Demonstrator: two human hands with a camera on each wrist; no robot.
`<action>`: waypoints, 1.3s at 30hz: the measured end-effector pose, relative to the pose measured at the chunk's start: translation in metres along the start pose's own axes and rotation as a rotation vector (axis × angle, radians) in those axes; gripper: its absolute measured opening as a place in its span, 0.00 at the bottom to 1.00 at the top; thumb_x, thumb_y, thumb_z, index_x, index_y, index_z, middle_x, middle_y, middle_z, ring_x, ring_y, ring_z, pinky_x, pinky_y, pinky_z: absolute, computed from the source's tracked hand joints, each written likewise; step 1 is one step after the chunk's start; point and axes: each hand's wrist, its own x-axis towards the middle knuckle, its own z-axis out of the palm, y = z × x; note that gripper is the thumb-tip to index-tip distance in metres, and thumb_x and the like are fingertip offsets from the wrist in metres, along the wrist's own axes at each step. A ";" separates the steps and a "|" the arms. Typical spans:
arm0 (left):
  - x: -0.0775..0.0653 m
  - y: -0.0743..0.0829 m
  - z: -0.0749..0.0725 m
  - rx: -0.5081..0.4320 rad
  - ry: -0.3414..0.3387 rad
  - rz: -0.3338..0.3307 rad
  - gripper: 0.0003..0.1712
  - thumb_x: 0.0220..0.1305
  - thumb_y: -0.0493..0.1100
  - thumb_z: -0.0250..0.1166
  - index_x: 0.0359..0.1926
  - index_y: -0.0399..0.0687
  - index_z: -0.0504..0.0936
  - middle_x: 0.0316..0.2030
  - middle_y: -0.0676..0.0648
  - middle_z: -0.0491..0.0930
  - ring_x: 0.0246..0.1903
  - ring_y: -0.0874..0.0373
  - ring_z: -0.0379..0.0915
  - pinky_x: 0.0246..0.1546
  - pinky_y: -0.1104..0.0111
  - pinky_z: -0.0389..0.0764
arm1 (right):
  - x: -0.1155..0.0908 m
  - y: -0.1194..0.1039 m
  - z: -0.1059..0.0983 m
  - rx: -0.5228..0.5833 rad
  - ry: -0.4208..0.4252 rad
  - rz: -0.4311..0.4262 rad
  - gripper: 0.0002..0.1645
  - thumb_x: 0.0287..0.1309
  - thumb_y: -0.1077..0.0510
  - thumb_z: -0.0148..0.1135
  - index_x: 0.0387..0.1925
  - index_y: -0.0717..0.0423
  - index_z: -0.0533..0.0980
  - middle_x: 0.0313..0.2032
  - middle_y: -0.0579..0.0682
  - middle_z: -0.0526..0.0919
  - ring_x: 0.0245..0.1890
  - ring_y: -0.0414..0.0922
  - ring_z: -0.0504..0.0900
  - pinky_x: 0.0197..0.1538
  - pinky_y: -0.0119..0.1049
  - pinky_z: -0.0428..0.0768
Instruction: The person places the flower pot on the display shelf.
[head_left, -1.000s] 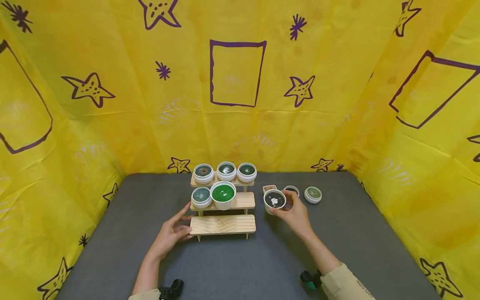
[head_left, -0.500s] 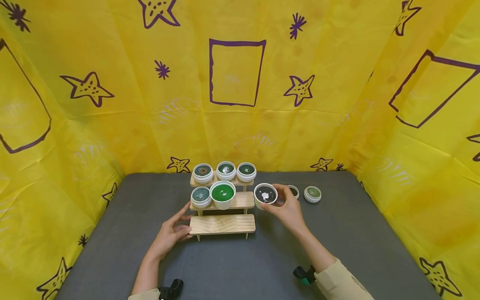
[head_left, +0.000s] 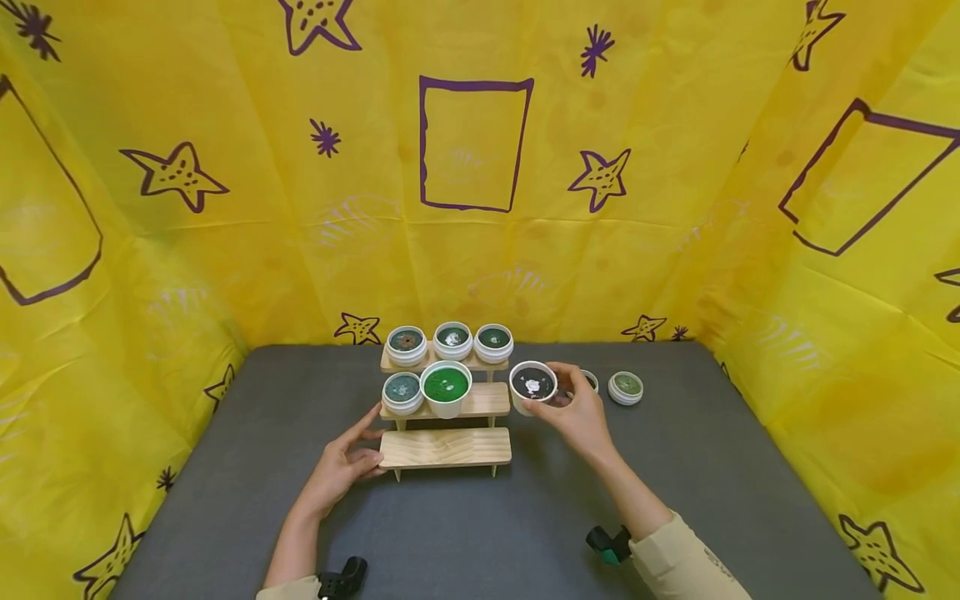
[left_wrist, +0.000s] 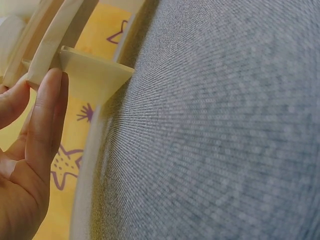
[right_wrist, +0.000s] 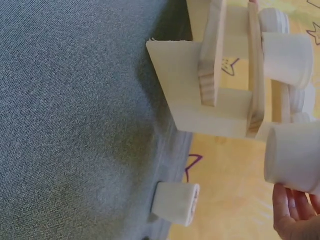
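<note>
A three-tier wooden stand stands on the table. My left hand pinches the left end of its lowest shelf between thumb and fingers, seen closely in the left wrist view. My right hand grips a white cup with a dark grey top and a white patch. This cup is raised just right of the middle shelf, apart from the stand in the right wrist view. On the middle shelf sit a low teal-topped jar and a taller cup with a bright green top. The lowest shelf bears nothing.
Three low white jars with dark green and grey tops, one being a jar, line the top shelf. Right of my hand lies a green-topped jar; another jar is partly hidden behind my fingers. Yellow cloth walls the table.
My right hand has carried the dark-topped cup leftward to beside the middle shelf, then raised it slightly. The left hand stays on the stand.
</note>
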 end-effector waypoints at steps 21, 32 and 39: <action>0.002 -0.001 -0.001 0.014 0.013 -0.030 0.46 0.65 0.30 0.61 0.78 0.53 0.52 0.62 0.27 0.65 0.38 0.67 0.82 0.39 0.70 0.87 | -0.002 -0.004 0.034 0.069 -0.058 -0.042 0.40 0.40 0.59 0.81 0.58 0.55 0.74 0.52 0.55 0.81 0.53 0.51 0.79 0.52 0.38 0.83; 0.001 -0.001 0.001 0.019 0.032 -0.031 0.46 0.64 0.29 0.62 0.78 0.53 0.53 0.61 0.27 0.65 0.37 0.67 0.82 0.37 0.68 0.87 | -0.001 -0.004 0.045 0.078 -0.020 -0.056 0.41 0.38 0.58 0.82 0.58 0.54 0.75 0.51 0.55 0.81 0.51 0.48 0.80 0.54 0.44 0.84; 0.001 0.000 0.001 0.020 0.034 -0.032 0.46 0.64 0.30 0.62 0.78 0.54 0.53 0.60 0.27 0.65 0.37 0.67 0.82 0.37 0.70 0.87 | -0.001 -0.004 0.048 0.079 -0.004 -0.060 0.41 0.38 0.58 0.82 0.58 0.55 0.75 0.50 0.54 0.81 0.51 0.47 0.79 0.55 0.44 0.84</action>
